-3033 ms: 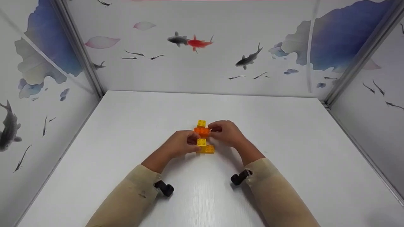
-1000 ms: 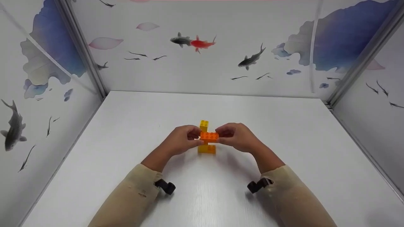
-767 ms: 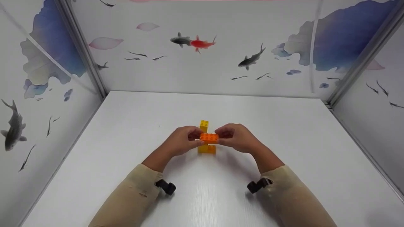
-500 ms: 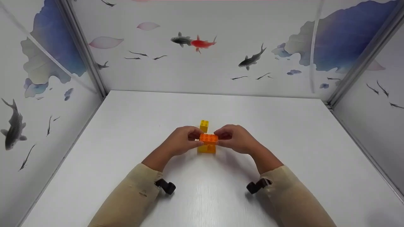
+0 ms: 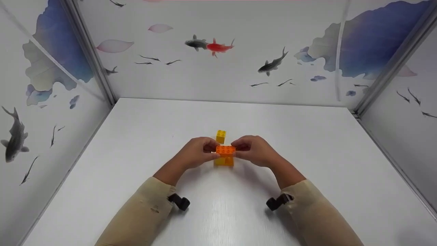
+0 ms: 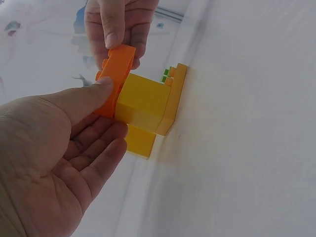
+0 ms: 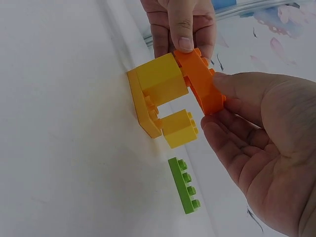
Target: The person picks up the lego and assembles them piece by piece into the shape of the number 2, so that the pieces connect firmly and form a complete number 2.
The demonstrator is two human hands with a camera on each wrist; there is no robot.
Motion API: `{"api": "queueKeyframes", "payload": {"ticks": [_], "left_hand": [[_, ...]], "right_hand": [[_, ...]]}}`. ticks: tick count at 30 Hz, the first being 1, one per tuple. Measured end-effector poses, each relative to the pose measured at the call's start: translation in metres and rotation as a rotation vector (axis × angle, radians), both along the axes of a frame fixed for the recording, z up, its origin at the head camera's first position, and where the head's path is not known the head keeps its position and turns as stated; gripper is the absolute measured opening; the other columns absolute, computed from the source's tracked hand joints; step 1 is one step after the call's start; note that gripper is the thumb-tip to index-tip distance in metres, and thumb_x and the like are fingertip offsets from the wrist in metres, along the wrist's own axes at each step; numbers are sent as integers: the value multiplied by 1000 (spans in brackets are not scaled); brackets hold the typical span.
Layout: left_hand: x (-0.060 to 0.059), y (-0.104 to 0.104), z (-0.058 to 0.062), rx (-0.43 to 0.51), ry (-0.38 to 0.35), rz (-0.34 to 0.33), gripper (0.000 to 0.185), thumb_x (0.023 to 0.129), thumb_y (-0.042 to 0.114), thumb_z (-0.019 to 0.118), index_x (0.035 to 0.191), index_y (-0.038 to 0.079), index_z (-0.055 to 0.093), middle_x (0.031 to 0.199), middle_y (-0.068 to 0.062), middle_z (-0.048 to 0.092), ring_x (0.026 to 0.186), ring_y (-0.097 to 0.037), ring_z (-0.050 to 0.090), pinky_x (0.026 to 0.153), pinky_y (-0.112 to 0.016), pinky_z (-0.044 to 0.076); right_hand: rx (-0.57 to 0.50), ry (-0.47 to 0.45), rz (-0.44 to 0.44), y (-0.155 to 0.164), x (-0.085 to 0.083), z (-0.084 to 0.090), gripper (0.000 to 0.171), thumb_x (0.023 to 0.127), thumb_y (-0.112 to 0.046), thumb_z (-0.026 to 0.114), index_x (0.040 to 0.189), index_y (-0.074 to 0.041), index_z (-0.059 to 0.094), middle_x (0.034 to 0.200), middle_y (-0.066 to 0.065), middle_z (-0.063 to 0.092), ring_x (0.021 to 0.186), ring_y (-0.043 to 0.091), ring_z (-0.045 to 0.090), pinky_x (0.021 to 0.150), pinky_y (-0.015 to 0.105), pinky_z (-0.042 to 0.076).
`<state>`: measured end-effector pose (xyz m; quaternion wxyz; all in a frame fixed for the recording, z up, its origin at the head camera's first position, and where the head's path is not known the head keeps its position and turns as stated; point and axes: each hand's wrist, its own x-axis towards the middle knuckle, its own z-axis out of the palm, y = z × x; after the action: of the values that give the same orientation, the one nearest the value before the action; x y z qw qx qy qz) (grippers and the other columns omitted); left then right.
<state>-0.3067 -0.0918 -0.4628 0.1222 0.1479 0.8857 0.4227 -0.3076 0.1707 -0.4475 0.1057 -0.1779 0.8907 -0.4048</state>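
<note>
Seating the orange brick point(image 5: 225, 150) onto the yellow block point(image 7: 162, 78) looks like the step in hand: the left hand point(image 5: 196, 153) and right hand point(image 5: 255, 150) each pinch one end of it, thumb and fingers curled round. It sits atop the block near the middle of the white counter point(image 5: 307, 143). Judging by the wrist views, pressing down evenly is what remains. The brick is long, studded and bright orange. A flat yellow plate point(image 7: 140, 106) lies beneath, with a green brick point(image 7: 183, 184) just beside.
</note>
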Motion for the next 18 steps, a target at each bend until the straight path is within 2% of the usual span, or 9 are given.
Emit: {"api": "queueKeyframes", "payload": {"ticks": [18], "left_hand": [[-1,1,-1,-16,-19,15,34,95,28,83,128,21,73,123,5,75,114,-15,70,109,-37,59]], "right_hand": [[11,4,5,-2,-1,-6,29,96,-21,82,125,-21,79,120,-2,75,107,19,70,100,39,61]]}}
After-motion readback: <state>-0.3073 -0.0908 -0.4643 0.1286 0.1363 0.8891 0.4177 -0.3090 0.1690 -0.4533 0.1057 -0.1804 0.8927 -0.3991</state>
